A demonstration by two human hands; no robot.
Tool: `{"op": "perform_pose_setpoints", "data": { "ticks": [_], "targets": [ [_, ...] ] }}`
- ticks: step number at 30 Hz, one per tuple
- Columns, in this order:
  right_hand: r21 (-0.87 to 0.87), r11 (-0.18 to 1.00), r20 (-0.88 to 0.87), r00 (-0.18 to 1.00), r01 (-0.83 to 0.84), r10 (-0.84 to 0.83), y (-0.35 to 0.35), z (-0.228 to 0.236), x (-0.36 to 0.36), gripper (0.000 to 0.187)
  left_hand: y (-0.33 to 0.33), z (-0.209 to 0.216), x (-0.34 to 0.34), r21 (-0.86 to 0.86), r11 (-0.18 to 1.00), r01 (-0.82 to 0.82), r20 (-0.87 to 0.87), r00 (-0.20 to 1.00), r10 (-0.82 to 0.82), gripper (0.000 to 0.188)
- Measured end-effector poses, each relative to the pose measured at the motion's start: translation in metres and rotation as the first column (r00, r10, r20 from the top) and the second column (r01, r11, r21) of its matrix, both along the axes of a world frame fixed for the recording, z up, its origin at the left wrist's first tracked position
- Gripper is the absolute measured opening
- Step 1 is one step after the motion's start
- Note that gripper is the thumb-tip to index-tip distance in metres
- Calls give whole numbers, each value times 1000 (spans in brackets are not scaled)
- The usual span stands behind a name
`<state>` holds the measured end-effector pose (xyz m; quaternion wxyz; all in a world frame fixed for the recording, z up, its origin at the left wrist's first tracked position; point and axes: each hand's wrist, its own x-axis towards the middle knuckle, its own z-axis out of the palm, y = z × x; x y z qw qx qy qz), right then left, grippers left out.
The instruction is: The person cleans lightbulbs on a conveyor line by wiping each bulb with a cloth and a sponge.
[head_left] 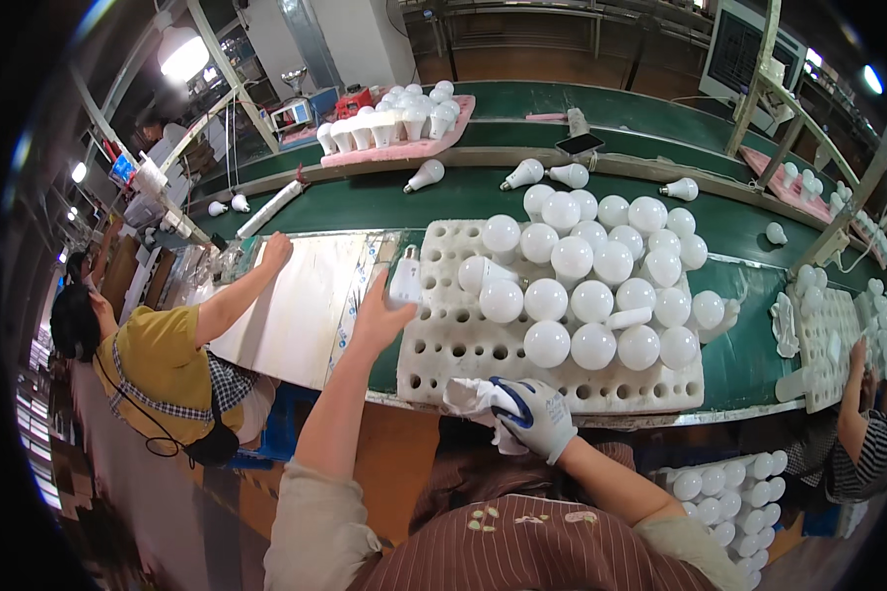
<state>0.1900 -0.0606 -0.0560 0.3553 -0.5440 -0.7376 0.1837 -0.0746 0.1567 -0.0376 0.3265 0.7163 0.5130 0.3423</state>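
A white light bulb, its metal base pointing up, is pinched in the bare fingers of my left hand, just left of a foam tray. Many round white bulbs stand in the holes of that pale foam tray; a few lie on their sides. My right hand wears a white and blue work glove and grips a crumpled white cloth at the tray's front edge. The glove and cloth hide part of the right fingers.
Loose bulbs lie on the green conveyor behind the tray. Further back, a pink foam tray carries more bulbs, and a phone rests nearby. Co-workers sit at left and right. More bulbs stand low at right.
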Motion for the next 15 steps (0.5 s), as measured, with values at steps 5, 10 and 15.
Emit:
{"op": "perform_pose_setpoints", "data": {
  "ticks": [5, 10, 15],
  "targets": [
    [-61, 997, 4, 999, -39, 39, -1, 1, 3, 51, 80, 9, 73, -481, 875, -53, 505, 800, 325, 84],
    [-51, 997, -13, 998, -55, 55, 1, -5, 6, 53, 99, -9, 111, -443, 896, 19, 509, 828, 234, 82],
    [-19, 999, -10, 999, -44, 44, 5, -7, 8, 54, 56, -4, 115, -398, 884, 245, 99, 969, -224, 76]
  ]
}}
